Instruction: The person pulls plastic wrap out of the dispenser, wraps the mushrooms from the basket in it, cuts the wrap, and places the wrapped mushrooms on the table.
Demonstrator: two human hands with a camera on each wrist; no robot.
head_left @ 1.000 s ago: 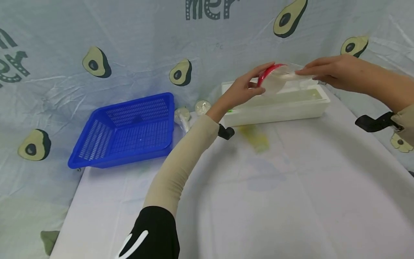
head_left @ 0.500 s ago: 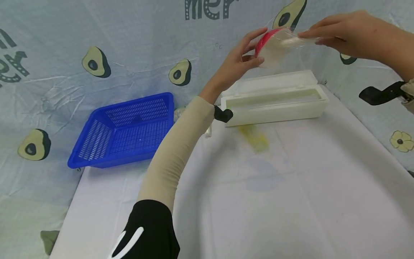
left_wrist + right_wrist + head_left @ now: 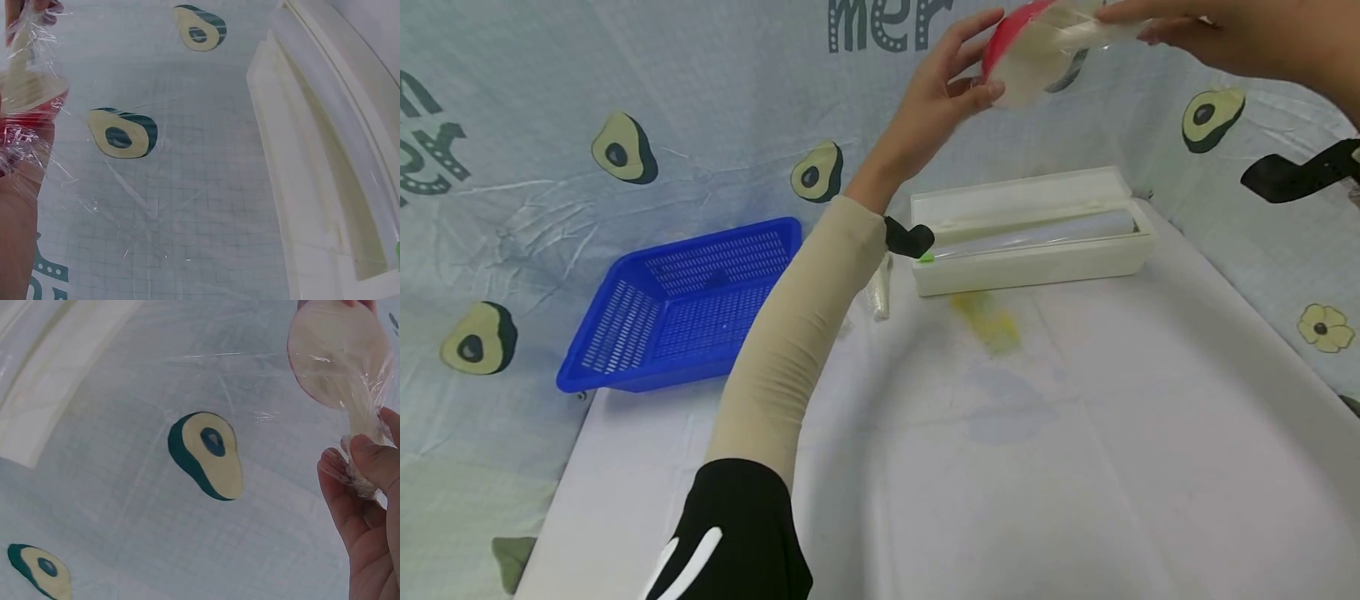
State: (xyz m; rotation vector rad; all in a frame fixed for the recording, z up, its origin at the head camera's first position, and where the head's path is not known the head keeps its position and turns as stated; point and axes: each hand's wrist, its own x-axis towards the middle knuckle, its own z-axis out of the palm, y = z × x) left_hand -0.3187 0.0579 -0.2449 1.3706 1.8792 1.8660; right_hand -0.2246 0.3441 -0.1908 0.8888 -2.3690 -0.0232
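A cream round-headed paddle with a red back and rim (image 3: pixel 1026 58), its exact kind unclear, is wrapped in clear film high above the table. My left hand (image 3: pixel 936 100) holds the head by its red side, thumb at the lower edge. With thumb and fingers, my right hand (image 3: pixel 375 500) pinches the film-wrapped handle (image 3: pixel 359 415). A sheet of clear cling film (image 3: pixel 187 181) seems to stretch between the paddle and the cling film box (image 3: pixel 1037 268). That white box stands with its lid up, and a film roll (image 3: pixel 1075 229) shows inside it.
A blue plastic basket (image 3: pixel 700 375) stands at the left. Another film-wrapped thing (image 3: pixel 878 292) lies between basket and box, partly behind my left forearm. An avocado-print sheet (image 3: pixel 722 100) hangs behind the white-covered table (image 3: pixel 1000 500).
Both hands have risen from just above the box with the wrapped paddle, higher in the head view. The film roll now sits higher in the box opening.
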